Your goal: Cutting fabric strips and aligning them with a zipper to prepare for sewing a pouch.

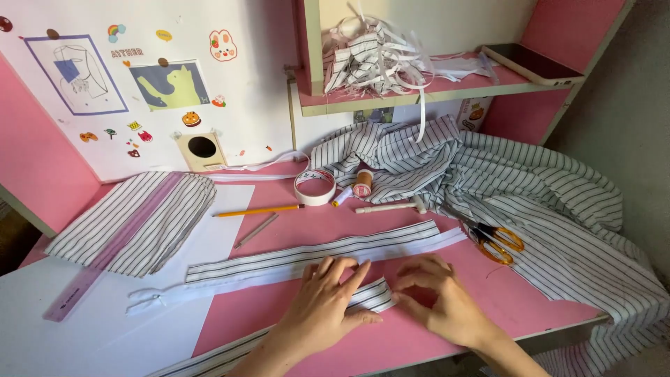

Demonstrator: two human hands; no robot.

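At the far left of your pink counter (293,318) a folded piece of striped cloth (132,220) lies partly on a white sheet of paper (105,321), with a clear pink ruler (73,293) slanting beside it. Further in, a yellow pencil (258,210) and a roll of white tape (314,186) sit near the back, just beside a small thread spool (362,183). A long striped fabric band (314,255) stretches across the middle, touching the paper at its left end. Your left hand (324,304) presses flat on a narrower striped strip (370,294) near the front edge — its grip is spread, fingers apart, clamped on nothing. Your right hand (440,297) meets the strip's end, fingertips pinched down on the fold; whether they nip the cloth or merely press it, you cannot tell. To the right lie orange-handled scissors (497,241) — resting against a big heap of striped fabric (558,209).
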